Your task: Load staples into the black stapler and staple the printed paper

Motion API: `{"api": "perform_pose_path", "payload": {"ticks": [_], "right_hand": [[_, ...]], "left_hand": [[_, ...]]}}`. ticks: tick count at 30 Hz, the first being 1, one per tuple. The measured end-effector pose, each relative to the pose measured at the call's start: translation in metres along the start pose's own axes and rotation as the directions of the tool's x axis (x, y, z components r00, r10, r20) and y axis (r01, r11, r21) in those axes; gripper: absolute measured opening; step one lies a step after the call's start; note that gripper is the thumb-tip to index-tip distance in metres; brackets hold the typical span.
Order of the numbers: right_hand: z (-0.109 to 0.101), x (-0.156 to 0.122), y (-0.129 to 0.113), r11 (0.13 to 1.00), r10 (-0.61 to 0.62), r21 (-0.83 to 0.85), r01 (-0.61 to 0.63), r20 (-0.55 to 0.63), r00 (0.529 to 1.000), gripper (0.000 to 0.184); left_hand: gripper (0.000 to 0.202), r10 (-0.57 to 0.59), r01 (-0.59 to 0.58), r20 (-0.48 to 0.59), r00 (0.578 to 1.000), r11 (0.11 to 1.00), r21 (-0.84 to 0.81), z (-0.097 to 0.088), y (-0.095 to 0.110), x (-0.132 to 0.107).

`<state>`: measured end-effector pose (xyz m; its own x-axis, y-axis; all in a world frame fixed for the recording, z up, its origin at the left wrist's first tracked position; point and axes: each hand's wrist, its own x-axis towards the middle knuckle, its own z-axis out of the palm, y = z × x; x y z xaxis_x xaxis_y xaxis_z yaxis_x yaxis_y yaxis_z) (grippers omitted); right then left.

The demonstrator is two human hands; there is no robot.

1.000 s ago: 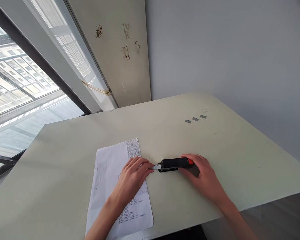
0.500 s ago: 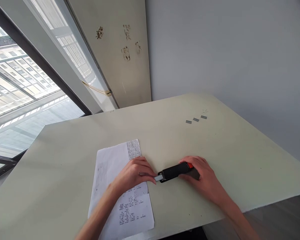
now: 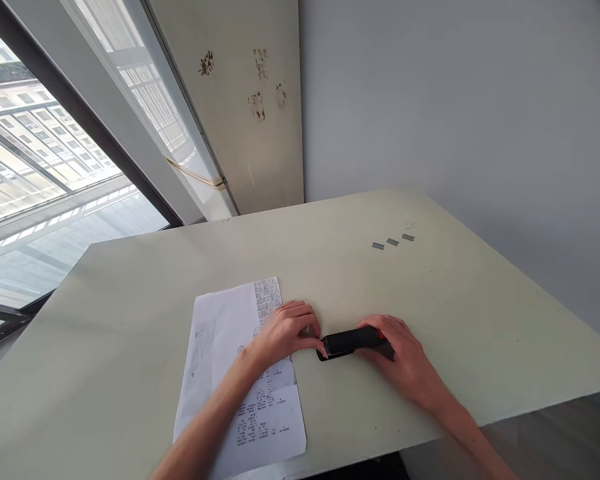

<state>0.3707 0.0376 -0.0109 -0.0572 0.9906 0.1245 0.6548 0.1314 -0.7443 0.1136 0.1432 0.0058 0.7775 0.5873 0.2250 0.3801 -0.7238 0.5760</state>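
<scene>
Black and slim, the stapler (image 3: 347, 341) shows some red.

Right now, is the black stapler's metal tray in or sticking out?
Apparently in: no bare metal juts from the front end of the black stapler, though the left hand, at that end, could hide a tip.

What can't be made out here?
Head view, all:
Black stapler, right end: partly covered by the right hand.
Stapler, left end: partly covered by the left hand.
Paper, middle print: partly hidden by the left forearm; what shows is too small to read.
Paper, near left corner: behind that forearm or past the bottom edge.
Gray strips: too small to tell what they are.
</scene>
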Motion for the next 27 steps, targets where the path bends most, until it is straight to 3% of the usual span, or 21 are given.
{"api": "perform_pose_path", "payload": {"ticks": [4, 6, 8, 10, 11, 13, 16, 20, 27], "right_hand": [[0.001, -0.001, 0.001, 0.999, 0.042, 0.015, -0.042, 0.006, 0.999, 0.024], [0.002, -0.002, 0.002, 0.998, 0.055, 0.003, -0.055, 0.002, 0.998, 0.025], [0.002, -0.004, 0.003, 0.998, 0.063, -0.018, -0.063, -0.001, 0.998, 0.026], [-0.001, -0.004, 0.003, 0.998, 0.060, -0.029, -0.059, 0.024, 0.998, 0.028], [-0.003, -0.003, 0.002, 0.998, 0.051, -0.028, -0.049, 0.050, 0.997, 0.030], [-0.006, 0.000, -0.004, 1.000, 0.019, -0.013, -0.018, 0.110, 0.994, 0.038], [-0.006, 0.010, -0.021, 1.000, -0.008, 0.021, 0.005, 0.140, 0.990, 0.041], [0.004, 0.030, -0.042, 1.000, 0.025, 0.017, -0.026, 0.076, 0.997, 0.041], [0.015, 0.048, -0.052, 0.992, 0.087, -0.097, -0.079, 0.082, 0.993, 0.047]], "left_hand": [[0.033, -0.028, 0.027, -0.039, 0.999, 0.999, -0.028, -0.006, 0.001, -0.011], [0.031, -0.113, 0.109, -0.132, 0.985, 0.993, -0.035, -0.017, -0.009, -0.021], [0.029, -0.266, 0.276, -0.280, 0.922, 0.961, -0.006, -0.031, -0.025, -0.034], [0.028, -0.392, 0.458, -0.414, 0.821, 0.886, 0.070, -0.045, -0.045, -0.046], [0.028, -0.419, 0.521, -0.458, 0.784, 0.846, 0.116, -0.050, -0.054, -0.052], [0.030, -0.432, 0.583, -0.506, 0.747, 0.791, 0.185, -0.057, -0.067, -0.060], [0.031, -0.441, 0.601, -0.515, 0.735, 0.776, 0.193, -0.056, -0.074, -0.063], [0.035, -0.484, 0.611, -0.487, 0.727, 0.780, 0.135, -0.049, -0.069, -0.055], [0.030, -0.511, 0.554, -0.384, 0.769, 0.833, 0.002, -0.039, -0.053, -0.037]]}}
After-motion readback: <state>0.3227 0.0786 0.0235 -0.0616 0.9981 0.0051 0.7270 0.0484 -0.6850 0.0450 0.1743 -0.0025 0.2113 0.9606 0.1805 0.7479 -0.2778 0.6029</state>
